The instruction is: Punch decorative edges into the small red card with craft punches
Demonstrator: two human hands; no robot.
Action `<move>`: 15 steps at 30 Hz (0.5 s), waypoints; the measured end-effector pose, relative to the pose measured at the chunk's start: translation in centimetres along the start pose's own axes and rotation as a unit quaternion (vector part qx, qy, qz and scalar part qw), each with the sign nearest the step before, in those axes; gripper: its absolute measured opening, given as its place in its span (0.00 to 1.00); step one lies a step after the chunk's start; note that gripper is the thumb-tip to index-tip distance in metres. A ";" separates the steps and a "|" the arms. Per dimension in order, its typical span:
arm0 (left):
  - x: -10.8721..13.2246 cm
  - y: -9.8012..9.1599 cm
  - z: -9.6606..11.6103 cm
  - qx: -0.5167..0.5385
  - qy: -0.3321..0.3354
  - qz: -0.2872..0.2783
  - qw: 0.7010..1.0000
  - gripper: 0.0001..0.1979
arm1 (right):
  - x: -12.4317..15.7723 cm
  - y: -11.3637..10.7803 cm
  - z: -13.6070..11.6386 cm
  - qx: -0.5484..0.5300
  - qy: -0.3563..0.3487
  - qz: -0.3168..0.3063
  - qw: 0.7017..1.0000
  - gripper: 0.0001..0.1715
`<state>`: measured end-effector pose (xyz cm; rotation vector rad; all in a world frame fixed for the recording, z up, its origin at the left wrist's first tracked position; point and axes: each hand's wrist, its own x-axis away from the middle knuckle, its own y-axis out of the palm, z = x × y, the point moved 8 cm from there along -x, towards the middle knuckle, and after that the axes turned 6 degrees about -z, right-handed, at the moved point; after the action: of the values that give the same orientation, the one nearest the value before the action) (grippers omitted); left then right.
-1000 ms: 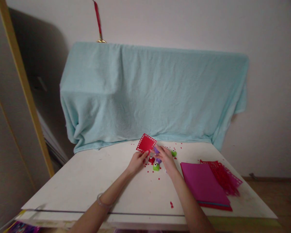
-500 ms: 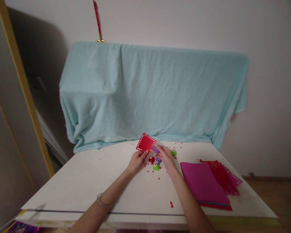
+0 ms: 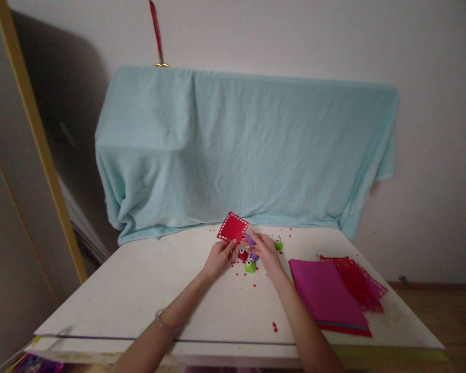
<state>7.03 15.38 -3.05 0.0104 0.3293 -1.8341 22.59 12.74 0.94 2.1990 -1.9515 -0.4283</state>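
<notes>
My left hand (image 3: 219,257) pinches the near corner of a red paper square (image 3: 233,227) with small holes punched along its edges. In my right hand (image 3: 267,254) is a small purple paper punch (image 3: 250,239), partly covered by my fingers, close to the square's right corner. Below the hands stand a red punch (image 3: 243,254), another purple punch (image 3: 253,256) and a green punch (image 3: 250,266) with googly eyes. A second green punch (image 3: 278,245) sits just beyond my right hand. Tiny red paper bits (image 3: 255,285) lie scattered around them.
On the white table (image 3: 120,295), a stack of magenta and red paper sheets (image 3: 326,290) lies to the right. Beside it is a heap of red and pink punched paper pieces (image 3: 357,285). A light blue towel (image 3: 248,150) hangs behind the table's far edge.
The red paper square has shifted very slightly up and left with my left hand. My right hand and the purple punch stay almost in place.
</notes>
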 end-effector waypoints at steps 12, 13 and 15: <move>0.2 -0.1 0.3 -0.002 -0.005 0.003 1.000 0.27 | 0.1 0.2 0.0 0.023 0.017 -0.005 1.000 0.22; 0.2 -0.1 0.3 -0.003 -0.004 0.003 1.000 0.27 | 0.1 0.1 0.0 0.025 0.019 -0.004 0.999 0.22; 0.2 -0.1 0.3 -0.003 -0.003 0.004 1.000 0.27 | 0.0 0.1 0.0 0.026 0.020 -0.004 0.999 0.22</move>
<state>6.93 15.20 -2.79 0.0011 0.3304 -1.8256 22.49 12.70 0.96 2.2302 -1.9561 -0.3350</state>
